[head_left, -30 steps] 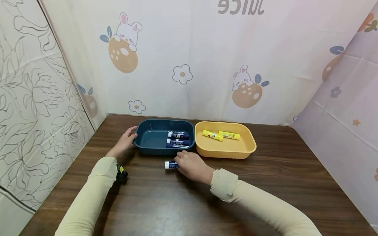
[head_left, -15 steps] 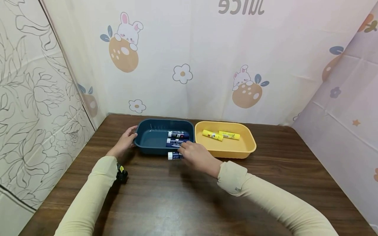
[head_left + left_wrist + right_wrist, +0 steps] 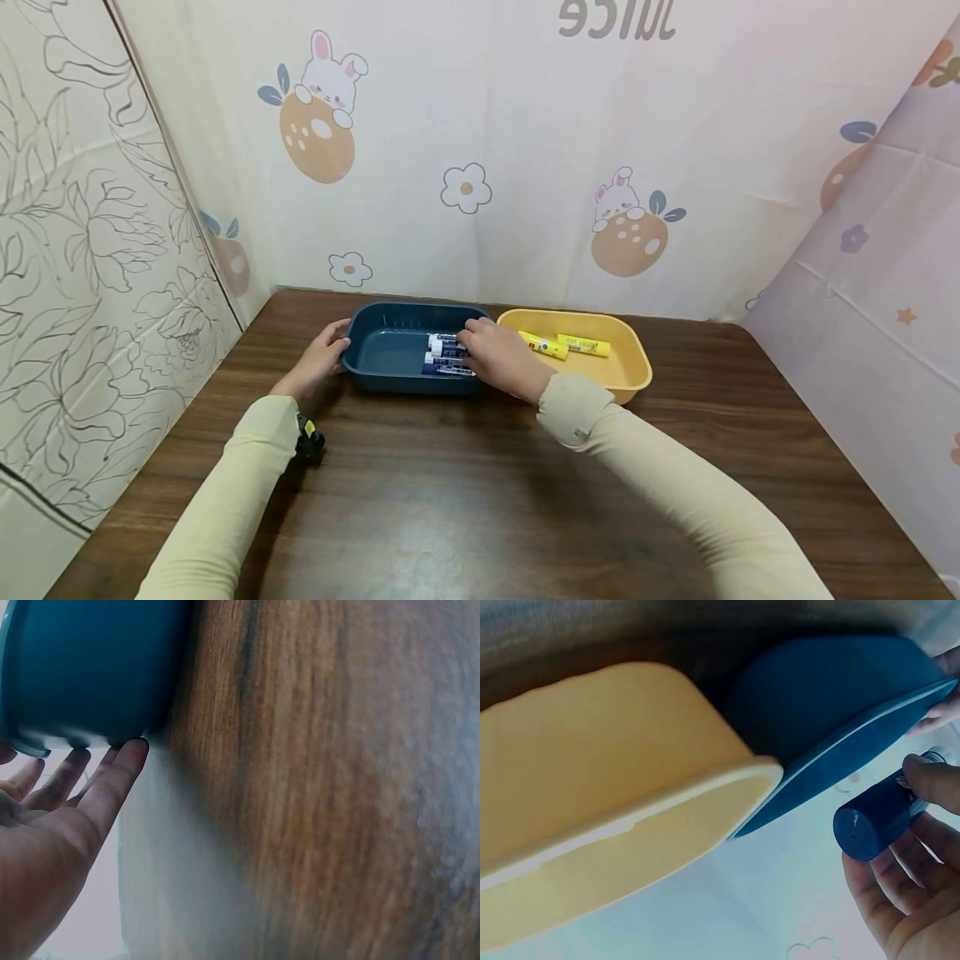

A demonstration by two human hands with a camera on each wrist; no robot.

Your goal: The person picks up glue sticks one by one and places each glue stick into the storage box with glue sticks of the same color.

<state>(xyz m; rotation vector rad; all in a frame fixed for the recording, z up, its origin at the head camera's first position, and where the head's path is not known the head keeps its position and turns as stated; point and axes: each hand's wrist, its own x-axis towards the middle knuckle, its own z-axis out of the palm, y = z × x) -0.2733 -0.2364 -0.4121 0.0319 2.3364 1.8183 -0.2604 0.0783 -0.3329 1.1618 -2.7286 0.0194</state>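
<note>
My right hand [image 3: 498, 354] pinches a dark blue glue stick [image 3: 881, 814] between thumb and fingers. In the head view, that stick's white cap points left, over the right part of a dark blue plastic basket [image 3: 386, 354]. Several more dark blue glue sticks [image 3: 442, 367] lie inside, partly covered by the right hand. At the basket's left end, my left hand [image 3: 318, 358] holds the wall: its thumb is at the rim and its fingertips [image 3: 133, 752] press the outside.
A yellow basket [image 3: 637, 371] stands against the blue one's right side, with two yellow glue sticks [image 3: 583, 345] in it. Both are on a dark wooden table [image 3: 420, 492], near its back edge. A printed curtain [image 3: 540, 233] hangs behind.
My right hand has lifted the glue stick off the table in front and carried it away from me, over the blue basket. The left hand stays at the basket's left end.
</note>
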